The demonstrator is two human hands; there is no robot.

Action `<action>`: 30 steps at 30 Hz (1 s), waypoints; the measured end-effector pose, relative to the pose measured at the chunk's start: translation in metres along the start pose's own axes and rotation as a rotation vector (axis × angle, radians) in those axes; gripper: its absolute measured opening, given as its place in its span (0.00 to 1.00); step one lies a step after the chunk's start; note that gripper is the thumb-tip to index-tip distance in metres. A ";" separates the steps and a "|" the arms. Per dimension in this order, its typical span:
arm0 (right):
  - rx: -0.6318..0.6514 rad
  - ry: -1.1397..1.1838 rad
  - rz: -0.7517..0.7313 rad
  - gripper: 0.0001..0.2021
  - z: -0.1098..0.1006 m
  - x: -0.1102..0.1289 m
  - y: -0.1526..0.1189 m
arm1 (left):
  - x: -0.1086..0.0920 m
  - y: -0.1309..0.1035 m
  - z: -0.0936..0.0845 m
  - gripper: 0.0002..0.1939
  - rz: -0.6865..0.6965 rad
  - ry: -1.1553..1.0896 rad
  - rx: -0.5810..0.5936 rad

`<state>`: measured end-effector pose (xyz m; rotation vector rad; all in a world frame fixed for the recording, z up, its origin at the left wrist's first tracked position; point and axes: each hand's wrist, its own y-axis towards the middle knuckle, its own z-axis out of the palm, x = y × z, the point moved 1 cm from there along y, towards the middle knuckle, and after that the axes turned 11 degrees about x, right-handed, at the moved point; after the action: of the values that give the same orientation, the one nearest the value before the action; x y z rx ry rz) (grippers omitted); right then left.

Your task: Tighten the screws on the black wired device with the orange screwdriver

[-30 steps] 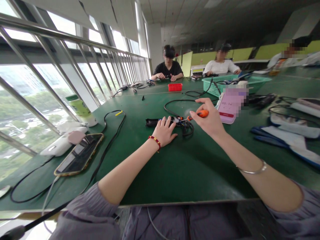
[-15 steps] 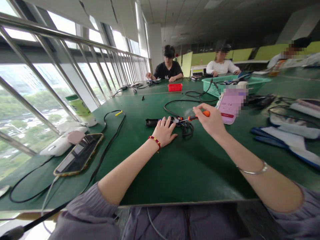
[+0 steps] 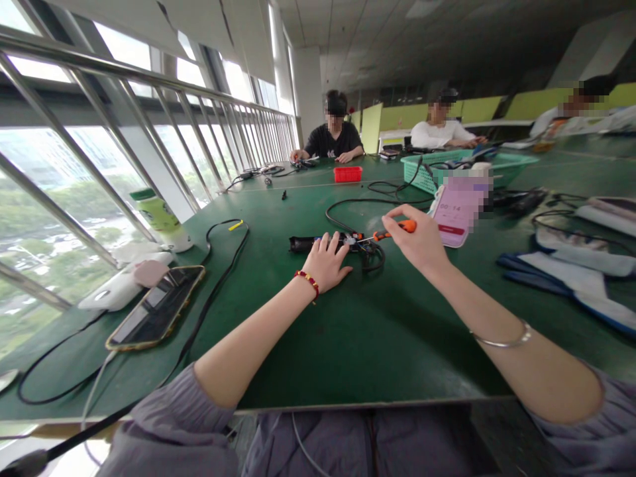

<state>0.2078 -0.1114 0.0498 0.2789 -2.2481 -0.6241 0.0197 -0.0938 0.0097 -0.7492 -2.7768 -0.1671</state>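
On the green table lies a black elongated device [image 3: 301,244] with a cord at its right end and small blue and silver parts showing in its middle. My left hand [image 3: 326,263] rests over it, fingers spread and lying across its near side; part of the device is hidden beneath them. An orange and black screwdriver [image 3: 408,226] is pinched in the closed fingers of my right hand [image 3: 418,240]. Its shaft points left and its tip is at the device's open middle part, just right of my left fingertips. Whether the tip touches a screw is too small to tell.
Right of my hand a phone with a pink screen [image 3: 454,211] leans upright before a green basket [image 3: 417,173]. A red tray [image 3: 348,174] stands farther back. Leftward lie another phone [image 3: 156,308], cables and a cup [image 3: 161,218]. White-and-blue gloves [image 3: 571,278] lie right. Several people sit beyond.
My right hand and the screwdriver have shifted very slightly, the handle turned a little. My left hand and the device stay where they were. A person in white across the table has moved their hands.
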 end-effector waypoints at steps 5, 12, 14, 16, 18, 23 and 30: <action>-0.038 0.061 -0.041 0.12 0.000 0.000 0.000 | 0.000 0.000 0.000 0.28 -0.004 0.006 0.004; -0.008 0.074 -0.073 0.16 0.003 -0.002 0.001 | 0.000 0.001 0.001 0.29 -0.001 0.007 -0.004; 0.004 0.067 -0.040 0.16 0.004 -0.003 0.001 | 0.000 0.001 0.002 0.28 0.001 0.012 -0.020; 0.011 0.066 -0.011 0.16 0.003 -0.003 0.000 | 0.000 0.001 0.002 0.28 0.001 0.020 -0.027; 0.016 0.075 -0.001 0.15 0.003 -0.002 0.000 | 0.000 0.001 0.002 0.28 0.001 0.018 -0.027; 0.033 0.076 0.017 0.14 0.001 -0.001 0.000 | -0.001 0.000 -0.001 0.28 -0.004 0.000 0.007; 0.072 0.076 0.070 0.11 0.001 -0.003 0.001 | 0.000 0.000 0.001 0.29 -0.001 -0.001 0.007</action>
<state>0.2089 -0.1088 0.0476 0.2550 -2.1997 -0.4884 0.0197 -0.0933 0.0091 -0.7469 -2.7770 -0.1568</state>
